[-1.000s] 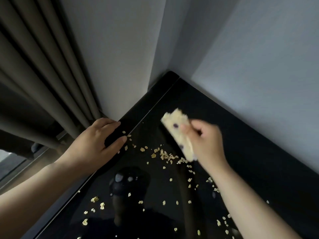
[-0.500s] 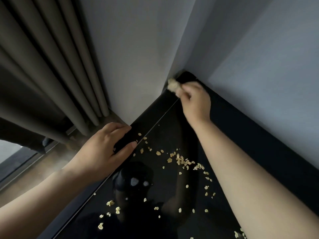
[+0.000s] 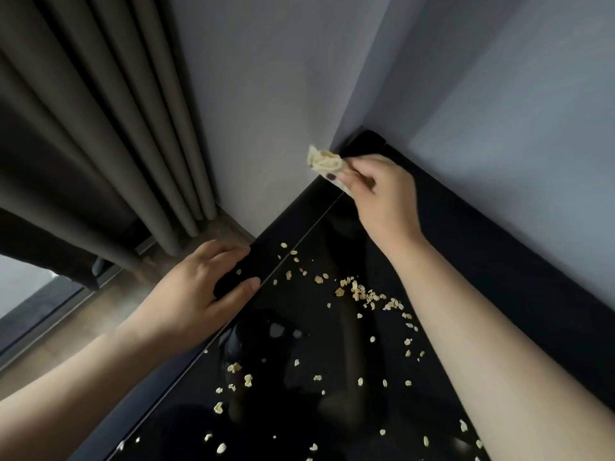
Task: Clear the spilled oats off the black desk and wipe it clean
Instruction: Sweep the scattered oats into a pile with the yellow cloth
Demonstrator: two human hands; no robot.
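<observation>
Pale flat oats are lying loose across the glossy black desk - sparse single flakes nearest the camera, a denser clump further in, beside the right forearm. That clump is forming a short band running left to right and slanting slightly toward the near right. Left hand is gripping the desk's left edge, thumb lying on top, fingers curling over the side. Further back, right hand is clenching a crumpled yellowish cloth at the far corner of the desk, thumb and fingers pinching it. Cloth is bunched into a wad - long axis going from the fist up and left, free end pointing at the grey wall where it meets the desk corner. Dark pleated curtain is hanging far left.
</observation>
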